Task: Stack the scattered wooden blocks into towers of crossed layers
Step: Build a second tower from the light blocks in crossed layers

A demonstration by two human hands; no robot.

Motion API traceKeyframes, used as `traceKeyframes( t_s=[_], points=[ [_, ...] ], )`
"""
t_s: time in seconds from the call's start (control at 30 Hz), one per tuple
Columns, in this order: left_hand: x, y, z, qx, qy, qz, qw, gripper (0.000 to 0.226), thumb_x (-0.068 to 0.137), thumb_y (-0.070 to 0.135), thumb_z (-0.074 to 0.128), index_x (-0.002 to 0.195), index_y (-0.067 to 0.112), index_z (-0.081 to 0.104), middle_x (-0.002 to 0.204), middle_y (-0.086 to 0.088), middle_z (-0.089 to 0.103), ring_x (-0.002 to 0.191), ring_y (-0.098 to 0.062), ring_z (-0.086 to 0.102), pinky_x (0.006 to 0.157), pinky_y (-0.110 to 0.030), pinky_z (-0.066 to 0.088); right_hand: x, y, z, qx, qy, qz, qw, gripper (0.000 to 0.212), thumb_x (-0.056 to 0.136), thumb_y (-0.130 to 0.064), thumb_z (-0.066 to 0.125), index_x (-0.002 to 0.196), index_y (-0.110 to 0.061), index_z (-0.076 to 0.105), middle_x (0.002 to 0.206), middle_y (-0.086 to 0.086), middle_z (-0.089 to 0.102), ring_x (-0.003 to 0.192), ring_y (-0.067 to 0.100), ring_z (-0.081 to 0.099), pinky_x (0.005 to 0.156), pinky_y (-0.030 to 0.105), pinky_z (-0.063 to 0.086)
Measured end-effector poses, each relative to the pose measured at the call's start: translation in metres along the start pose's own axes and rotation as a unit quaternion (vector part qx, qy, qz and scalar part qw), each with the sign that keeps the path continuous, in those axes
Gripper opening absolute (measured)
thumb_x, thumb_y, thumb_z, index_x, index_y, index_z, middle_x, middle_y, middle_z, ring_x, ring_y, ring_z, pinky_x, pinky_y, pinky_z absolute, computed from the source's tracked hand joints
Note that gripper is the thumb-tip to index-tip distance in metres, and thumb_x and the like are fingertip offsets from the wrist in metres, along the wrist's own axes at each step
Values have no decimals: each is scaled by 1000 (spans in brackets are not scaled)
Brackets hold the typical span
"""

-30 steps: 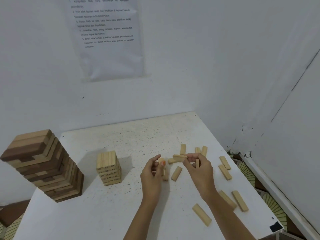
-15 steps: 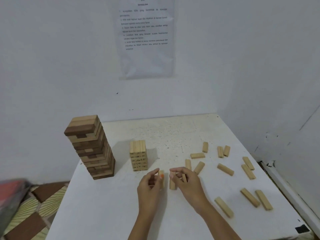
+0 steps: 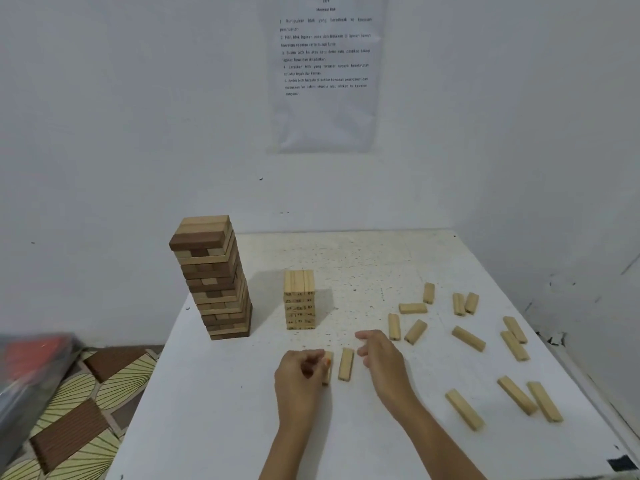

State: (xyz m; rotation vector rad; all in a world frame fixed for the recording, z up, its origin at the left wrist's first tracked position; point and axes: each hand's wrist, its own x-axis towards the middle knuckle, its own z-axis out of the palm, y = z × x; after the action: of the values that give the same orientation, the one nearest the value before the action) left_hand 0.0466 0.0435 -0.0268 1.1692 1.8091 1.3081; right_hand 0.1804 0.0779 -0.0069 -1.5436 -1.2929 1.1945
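Pale wood all over: found loose blocks (image 3: 467, 337) lying flat across the right half of the white tabletop (image 3: 242, 427), a few in touching pairs toward the right edge, others well apart. Saw the left hand (image 3: 301, 374) near the front edge, fingers curled tight round a held block (image 3: 327, 370), kept roughly on end against the fingertips, lower end close to the surface; could not judge contact there. Noted a flat block (image 3: 346, 364) just to the right of it, laid lengthwise toward the far edge. Found the right hand (image 3: 382, 363) just beside that flat block, fingers loosely bent and gripping nothing; could not judge contact between fingertips and wood. Spotted a small tower (image 3: 299, 299) of pale crossed layers, upright at mid-tabletop behind the hands, with printed numbers on the block ends. Made out a tall tower (image 3: 214, 282) of mixed dark and light wood near the left edge, toward the far left corner, slightly twisted in the upper layers. Could not read the printed sheet (image 3: 325, 74) on the wall beyond.
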Motion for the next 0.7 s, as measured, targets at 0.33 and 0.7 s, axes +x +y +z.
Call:
traceKeyframes(
  t_s=[0.33,0.7],
  points=[
    [6,-3,0,-25,-45,0,999,28,86,-5,64,108,13,66,87,-7,64,78,-12,59,70,-10,48,-6,9,-5,-29,59,-45,997,35,87,6,62,109,-20,55,87,6,59,82,20,61,64,9,46],
    [3,-1,4,-24,-86,30,996,35,91,-4,57,115,21,61,107,6,64,91,-7,61,74,-14,50,-12,11,-1,-155,-12,-60,986,48,82,-15,71,126,-17,53,97,-3,53,83,4,52,72,9,41]
  ],
)
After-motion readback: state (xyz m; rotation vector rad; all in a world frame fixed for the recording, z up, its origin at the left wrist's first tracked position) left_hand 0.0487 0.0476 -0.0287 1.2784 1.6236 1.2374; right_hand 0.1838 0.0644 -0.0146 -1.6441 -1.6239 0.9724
